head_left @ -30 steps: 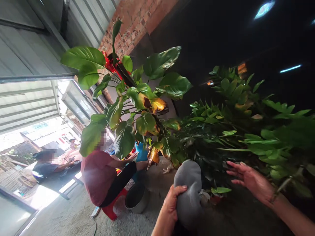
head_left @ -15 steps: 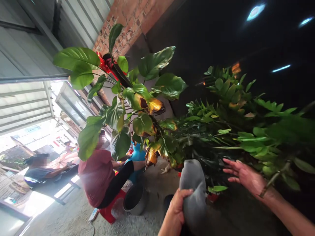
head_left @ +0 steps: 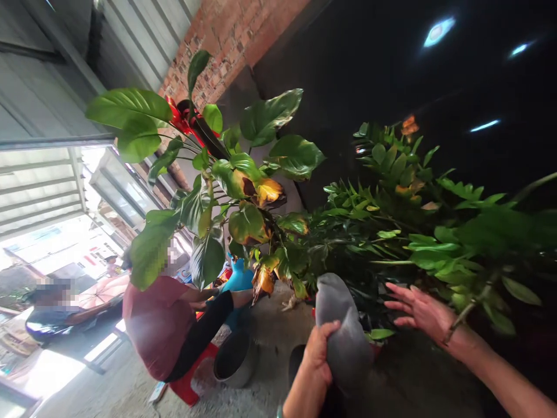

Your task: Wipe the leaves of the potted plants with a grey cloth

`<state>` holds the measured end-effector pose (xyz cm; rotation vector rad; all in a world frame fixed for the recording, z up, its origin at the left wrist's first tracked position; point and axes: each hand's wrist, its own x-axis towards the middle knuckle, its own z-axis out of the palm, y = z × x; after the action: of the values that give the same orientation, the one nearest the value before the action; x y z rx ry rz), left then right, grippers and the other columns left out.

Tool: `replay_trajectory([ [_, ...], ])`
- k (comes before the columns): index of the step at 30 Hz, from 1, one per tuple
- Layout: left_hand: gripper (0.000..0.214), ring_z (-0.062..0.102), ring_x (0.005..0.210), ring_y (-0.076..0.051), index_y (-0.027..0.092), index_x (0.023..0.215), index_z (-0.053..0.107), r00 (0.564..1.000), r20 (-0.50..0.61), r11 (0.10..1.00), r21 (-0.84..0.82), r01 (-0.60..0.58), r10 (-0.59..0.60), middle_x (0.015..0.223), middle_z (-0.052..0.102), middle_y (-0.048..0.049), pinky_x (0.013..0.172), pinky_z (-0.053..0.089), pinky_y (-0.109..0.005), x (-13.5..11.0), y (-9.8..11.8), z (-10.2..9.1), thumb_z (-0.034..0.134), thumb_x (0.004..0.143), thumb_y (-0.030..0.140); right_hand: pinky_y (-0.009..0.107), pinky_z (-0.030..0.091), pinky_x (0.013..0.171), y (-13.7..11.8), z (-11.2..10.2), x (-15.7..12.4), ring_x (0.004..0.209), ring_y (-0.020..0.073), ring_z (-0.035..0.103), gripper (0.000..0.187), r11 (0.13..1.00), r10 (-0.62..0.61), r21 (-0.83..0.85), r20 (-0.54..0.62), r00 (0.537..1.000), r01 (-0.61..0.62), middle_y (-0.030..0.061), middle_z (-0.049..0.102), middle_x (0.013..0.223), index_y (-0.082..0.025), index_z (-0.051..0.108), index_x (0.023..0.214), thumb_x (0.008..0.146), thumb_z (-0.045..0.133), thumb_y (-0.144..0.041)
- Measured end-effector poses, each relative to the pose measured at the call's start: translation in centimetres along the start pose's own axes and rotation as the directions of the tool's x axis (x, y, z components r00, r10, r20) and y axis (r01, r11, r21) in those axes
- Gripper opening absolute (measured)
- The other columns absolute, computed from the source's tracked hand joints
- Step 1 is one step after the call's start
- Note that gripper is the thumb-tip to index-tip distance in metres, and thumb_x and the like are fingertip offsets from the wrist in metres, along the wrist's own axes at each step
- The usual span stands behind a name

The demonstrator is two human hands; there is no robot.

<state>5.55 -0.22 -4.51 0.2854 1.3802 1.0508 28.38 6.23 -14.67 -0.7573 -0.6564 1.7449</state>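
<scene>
At the bottom centre my left hand (head_left: 317, 355) is closed round the side of a smooth grey, long, rounded piece (head_left: 342, 334); I cannot tell just what it is. Its top end stands up above my thumb. To the right my right hand (head_left: 420, 313) is stretched out, its fingers apart and nothing in them. A bare plant stem (head_left: 467, 313) crosses in front of that wrist. Beyond both hands grows a dense green leafy plant (head_left: 444, 244). Further left stands a broad-leaved plant (head_left: 248, 223), some of its leaves yellow and brown.
A person in a dark red shirt (head_left: 159, 325) sits on a red stool (head_left: 191, 380) beside a grey bucket (head_left: 232, 360). Near that person is a blue object (head_left: 238, 278). Another person (head_left: 56, 313) sits at far left. A brick wall (head_left: 230, 46) rises behind.
The view has shifted slightly, so most things sit a little further left. My left hand still grips the grey piece, which leans more to the left at its top. My right hand stays spread.
</scene>
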Motion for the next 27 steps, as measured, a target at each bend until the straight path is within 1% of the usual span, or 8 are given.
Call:
replay_trajectory([
  [3,0.028,0.056,0.050,-0.018,0.018,0.068,0.060,0.988,0.116,0.993,-0.070,-0.095,0.102,0.052,0.063,-0.0018,0.055,0.043,-0.030,-1.4,-0.8,-0.1,0.075,0.045,0.017,0.042,0.059,0.063,-0.1,-0.3,-0.3,0.102,0.0335,0.066,0.035,0.999,-0.037,-0.027,-0.024,0.999,0.037,0.0107,0.065,0.130,-0.028,0.076,0.096,0.076,0.061,-0.052],
  [7,0.049,0.060,0.060,-0.020,0.016,0.082,0.066,0.880,0.265,0.918,-0.144,-0.370,0.395,0.068,0.071,-0.0034,0.059,0.046,-0.030,-2.8,4.0,2.2,0.082,0.035,0.021,0.043,0.058,0.063,0.0,-0.1,-0.4,0.103,0.0355,0.065,0.042,0.997,-0.055,-0.056,-0.072,0.996,0.051,0.0166,0.066,0.126,-0.023,0.075,0.099,0.076,0.060,-0.055],
  [9,0.046,0.059,0.060,-0.018,0.015,0.080,0.067,0.849,0.279,0.893,-0.151,-0.423,0.449,0.067,0.070,-0.0029,0.059,0.046,-0.029,-2.3,6.0,4.0,0.083,0.038,0.023,0.043,0.058,0.065,0.0,0.2,-0.5,0.105,0.0358,0.064,0.044,0.997,-0.068,-0.049,-0.063,0.996,0.065,0.0172,0.068,0.122,-0.022,0.074,0.101,0.077,0.060,-0.056],
  [11,0.038,0.056,0.056,-0.016,0.014,0.074,0.067,0.870,0.264,0.909,-0.105,-0.403,0.416,0.061,0.067,-0.0016,0.058,0.045,-0.028,-1.3,6.3,5.3,0.082,0.040,0.024,0.042,0.058,0.065,-0.1,0.5,-0.7,0.104,0.0341,0.065,0.044,0.997,-0.080,-0.028,-0.055,0.995,0.079,0.0151,0.070,0.117,-0.023,0.074,0.101,0.078,0.059,-0.057],
  [14,0.034,0.055,0.054,-0.016,0.012,0.070,0.070,0.908,0.340,0.947,0.119,-0.300,0.245,0.059,0.066,-0.0030,0.059,0.043,-0.030,0.0,3.8,5.2,0.082,0.040,0.024,0.039,0.059,0.062,-0.3,0.8,-1.1,0.098,0.0312,0.067,0.043,0.996,-0.089,0.016,-0.050,0.995,0.090,0.0116,0.073,0.112,-0.025,0.075,0.096,0.079,0.056,-0.060],
  [18,0.049,0.061,0.064,-0.020,0.010,0.082,0.076,0.837,0.548,0.908,0.353,-0.225,-0.006,0.071,0.071,-0.0078,0.067,0.046,-0.033,-0.7,1.2,2.7,0.085,0.036,0.024,0.039,0.058,0.066,-0.7,0.5,-1.2,0.101,0.0310,0.066,0.048,0.997,-0.071,0.005,-0.005,0.997,0.071,0.0140,0.072,0.115,-0.023,0.074,0.099,0.081,0.051,-0.062],
  [23,0.055,0.063,0.064,-0.020,0.011,0.088,0.075,0.743,0.615,0.917,0.080,-0.392,0.264,0.076,0.073,-0.0070,0.066,0.047,-0.030,-2.1,5.4,2.8,0.087,0.038,0.028,0.041,0.056,0.069,-0.5,-0.1,-0.5,0.108,0.0348,0.063,0.054,0.999,-0.042,-0.024,-0.053,0.998,0.041,0.0190,0.070,0.115,-0.019,0.072,0.103,0.076,0.056,-0.063],
  [27,0.046,0.060,0.056,-0.016,0.013,0.075,0.073,0.818,0.454,0.919,-0.007,-0.394,0.355,0.063,0.070,-0.0033,0.060,0.047,-0.028,-0.6,6.5,3.9,0.087,0.036,0.033,0.041,0.056,0.068,-0.3,0.5,-0.5,0.108,0.0343,0.063,0.046,0.998,-0.062,0.018,-0.079,0.995,0.063,0.0153,0.073,0.108,-0.021,0.074,0.098,0.079,0.056,-0.059],
])
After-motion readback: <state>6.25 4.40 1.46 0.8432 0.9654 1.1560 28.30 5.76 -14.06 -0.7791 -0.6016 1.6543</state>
